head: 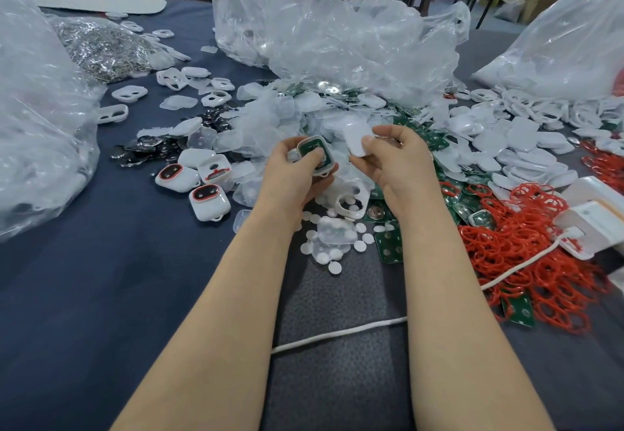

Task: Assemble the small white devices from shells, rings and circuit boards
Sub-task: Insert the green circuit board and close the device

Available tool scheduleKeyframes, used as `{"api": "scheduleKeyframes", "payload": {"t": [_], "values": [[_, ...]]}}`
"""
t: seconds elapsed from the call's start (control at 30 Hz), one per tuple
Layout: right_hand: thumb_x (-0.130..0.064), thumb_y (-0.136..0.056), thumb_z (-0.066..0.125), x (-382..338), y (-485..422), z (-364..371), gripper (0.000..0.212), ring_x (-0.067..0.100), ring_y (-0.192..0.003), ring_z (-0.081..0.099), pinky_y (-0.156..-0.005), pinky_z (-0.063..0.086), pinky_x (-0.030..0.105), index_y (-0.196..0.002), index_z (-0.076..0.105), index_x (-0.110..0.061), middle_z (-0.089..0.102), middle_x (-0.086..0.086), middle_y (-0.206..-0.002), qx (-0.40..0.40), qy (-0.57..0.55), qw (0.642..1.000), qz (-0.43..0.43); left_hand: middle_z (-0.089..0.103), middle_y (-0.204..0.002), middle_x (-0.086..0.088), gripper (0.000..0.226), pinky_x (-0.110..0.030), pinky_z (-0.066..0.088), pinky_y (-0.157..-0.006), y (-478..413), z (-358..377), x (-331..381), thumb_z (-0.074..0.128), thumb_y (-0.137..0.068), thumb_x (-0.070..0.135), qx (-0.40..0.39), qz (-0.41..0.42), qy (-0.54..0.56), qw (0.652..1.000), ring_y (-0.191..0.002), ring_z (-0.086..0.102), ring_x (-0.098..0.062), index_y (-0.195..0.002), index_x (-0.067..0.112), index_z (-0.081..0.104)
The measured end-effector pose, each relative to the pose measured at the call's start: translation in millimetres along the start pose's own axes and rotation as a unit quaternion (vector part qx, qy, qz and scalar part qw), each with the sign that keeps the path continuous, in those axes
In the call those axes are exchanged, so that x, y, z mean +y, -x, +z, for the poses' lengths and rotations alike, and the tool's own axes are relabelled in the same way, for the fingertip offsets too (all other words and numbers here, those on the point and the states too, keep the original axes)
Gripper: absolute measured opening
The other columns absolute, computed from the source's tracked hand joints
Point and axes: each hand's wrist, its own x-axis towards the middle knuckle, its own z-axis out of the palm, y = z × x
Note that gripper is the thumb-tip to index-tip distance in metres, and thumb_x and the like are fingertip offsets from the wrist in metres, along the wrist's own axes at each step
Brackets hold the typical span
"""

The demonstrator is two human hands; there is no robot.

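My left hand point(297, 174) grips a white shell half with a green circuit board point(312, 148) seated in it, thumb pressing on the board. A plain white shell cover point(356, 138) is pinched by my right hand point(393, 164), just right of the first part and apart from it. Three assembled white devices with red rings point(177, 175) lie to the left. Red rings point(526, 241) are heaped at the right, green boards point(390, 243) lie below my hands, and loose white shells point(520, 137) spread behind.
Large clear plastic bags point(320, 32) stand at the back, left and right. A bag of metal clips point(101, 49) lies far left. A white box with a cord point(594, 224) sits at the right edge. Small white discs point(334, 267) are scattered on the dark blue table point(101, 278).
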Motion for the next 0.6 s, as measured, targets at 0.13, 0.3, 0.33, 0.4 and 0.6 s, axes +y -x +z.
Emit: {"api": "scheduleKeyframes", "payload": {"t": [0.13,0.3,0.33,0.4,0.6], "values": [[0.006,-0.09,0.054,-2.2,2.1,1.4,0.028,0.024,-0.087,0.065,-0.072,0.06,0.026,-0.115,0.056,-0.007,0.055,0.016,-0.111,-0.011,0.021,1.0,0.01,0.064,-0.112,-0.015,0.02,-0.026,0.059,-0.063,1.9,0.0,0.6,0.056,-0.094,0.003,-0.002,0.006,-0.013,1.0,-0.075,0.073,-0.02,-0.098,0.022,0.053],[-0.002,-0.09,0.06,-1.4,3.4,1.5,0.016,0.017,-0.087,0.064,-0.074,0.058,0.024,-0.09,0.066,-0.017,0.066,0.008,-0.098,-0.036,0.054,0.998,-0.008,0.064,-0.113,-0.014,0.022,-0.027,0.059,-0.065,3.2,0.6,0.0,0.056,-0.093,0.001,-0.005,0.019,-0.04,0.999,-0.077,0.072,-0.021,-0.099,0.023,0.054],[-0.005,-0.089,0.062,-0.2,3.3,2.1,0.015,0.012,-0.081,0.064,-0.071,0.057,0.021,-0.088,0.066,-0.019,0.066,0.003,-0.09,-0.037,0.071,0.997,-0.016,0.064,-0.111,-0.013,0.021,-0.028,0.059,-0.066,3.2,1.0,-0.1,0.055,-0.094,0.002,-0.006,0.019,-0.04,0.999,-0.079,0.072,-0.022,-0.1,0.022,0.054],[-0.009,-0.087,0.066,2.8,2.4,5.2,0.013,0.004,-0.069,0.061,-0.062,0.051,0.017,-0.084,0.066,-0.022,0.066,-0.004,-0.08,-0.028,0.105,0.994,-0.027,0.064,-0.109,-0.012,0.017,-0.029,0.059,-0.07,3.3,2.0,0.4,0.05,-0.096,0.006,-0.009,0.013,-0.034,0.999,-0.081,0.071,-0.023,-0.103,0.021,0.054],[-0.005,-0.086,0.067,10.8,1.6,18.0,0.011,0.016,-0.076,0.065,-0.065,0.055,0.021,-0.083,0.059,-0.011,0.063,0.008,-0.085,-0.023,0.054,0.998,-0.018,0.06,-0.115,-0.017,0.015,-0.031,0.057,-0.072,3.7,5.7,3.0,0.039,-0.102,0.014,-0.002,-0.011,-0.011,1.0,-0.088,0.063,-0.025,-0.1,0.019,0.053]]}}
